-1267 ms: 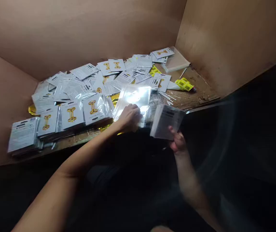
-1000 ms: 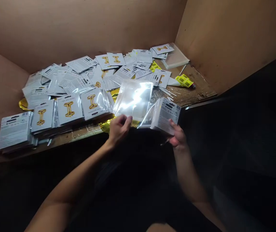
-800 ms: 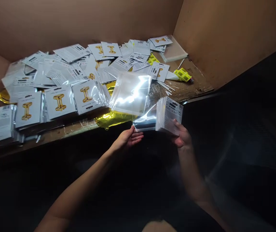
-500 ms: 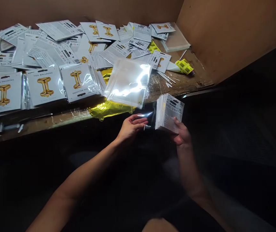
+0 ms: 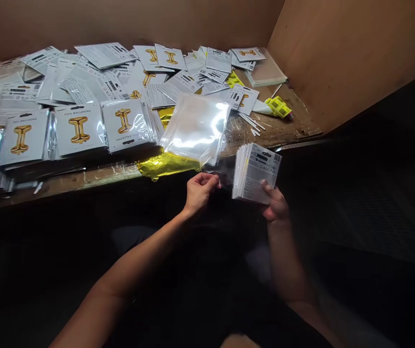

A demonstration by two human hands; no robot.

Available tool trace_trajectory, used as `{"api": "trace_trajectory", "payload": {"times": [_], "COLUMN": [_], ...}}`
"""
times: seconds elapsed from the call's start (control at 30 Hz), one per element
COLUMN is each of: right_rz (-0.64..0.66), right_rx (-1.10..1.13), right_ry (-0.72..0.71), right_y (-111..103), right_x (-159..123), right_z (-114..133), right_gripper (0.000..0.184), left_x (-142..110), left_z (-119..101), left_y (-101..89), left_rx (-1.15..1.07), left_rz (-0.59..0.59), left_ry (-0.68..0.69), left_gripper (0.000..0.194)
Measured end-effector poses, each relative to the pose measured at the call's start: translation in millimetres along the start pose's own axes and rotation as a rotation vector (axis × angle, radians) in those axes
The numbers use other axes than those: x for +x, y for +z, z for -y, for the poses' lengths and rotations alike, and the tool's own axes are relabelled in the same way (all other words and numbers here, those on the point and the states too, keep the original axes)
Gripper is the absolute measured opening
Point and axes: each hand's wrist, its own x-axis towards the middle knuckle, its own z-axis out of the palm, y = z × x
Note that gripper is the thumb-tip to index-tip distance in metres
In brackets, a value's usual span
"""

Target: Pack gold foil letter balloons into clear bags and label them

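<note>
Stack: our right hand (image 5: 274, 207) holds a stack of foil balloon packets (image 5: 257, 173) up just past the near edge of the wooden bench (image 5: 84, 180), with a barcoded side facing us.
Right fingers (image 5: 269, 191): curled closed against the stack's face and gripping it; motion blur softens them, and the stack hides part of the hand.
Left hand: our left hand (image 5: 200, 191) is near the stack without touching it, its fingers (image 5: 209, 180) bunched almost shut by a faint clear film (image 5: 224, 178). Against the dark, we cannot tell whether they pinch it.
Change: our left fingers have drawn together since the last frame, when they lay flatter and more open.
Bench: a clear cellophane bag (image 5: 195, 128) lies on the near side of the heap, its glare hiding what is beneath. A gold foil balloon (image 5: 167, 164) shows below it at the near edge. Packets printed with a gold letter I (image 5: 123, 121) spread left; yellow barcode labels (image 5: 278, 106) lie far right.
</note>
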Motion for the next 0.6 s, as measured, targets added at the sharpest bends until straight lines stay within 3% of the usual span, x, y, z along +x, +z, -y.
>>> {"api": "trace_trajectory", "payload": {"times": [0.17, 0.27, 0.33, 0.47, 0.6], "right_rz": [-0.014, 0.053, 0.096, 0.094, 0.086], "right_rx": [0.009, 0.003, -0.002, -0.017, -0.016], "right_ry": [-0.032, -0.06, -0.062, 0.016, 0.05], "right_y": [6.9, 29.7, 52.8, 99.0, 123.7], "right_x": [5.8, 21.6, 36.3, 61.5, 67.1], "right_z": [7.9, 9.6, 8.4, 2.6, -1.5], "right_gripper": [0.056, 0.052, 0.049, 0.046, 0.042], "left_x": [-2.9, 10.4, 26.6, 77.1, 140.2], "left_z": [-23.9, -57.5, -86.3, -141.0, -173.3], "left_y": [-0.6, -8.5, -16.1, -23.2, -12.9], "left_rx": [0.106, 0.402, 0.663, 1.044, 0.952], "left_rz": [0.092, 0.092, 0.061, -0.09, -0.151], "left_ry": [0.123, 0.262, 0.315, 0.434, 0.32], "left_gripper": [0.071, 0.095, 0.1, 0.075, 0.053]}}
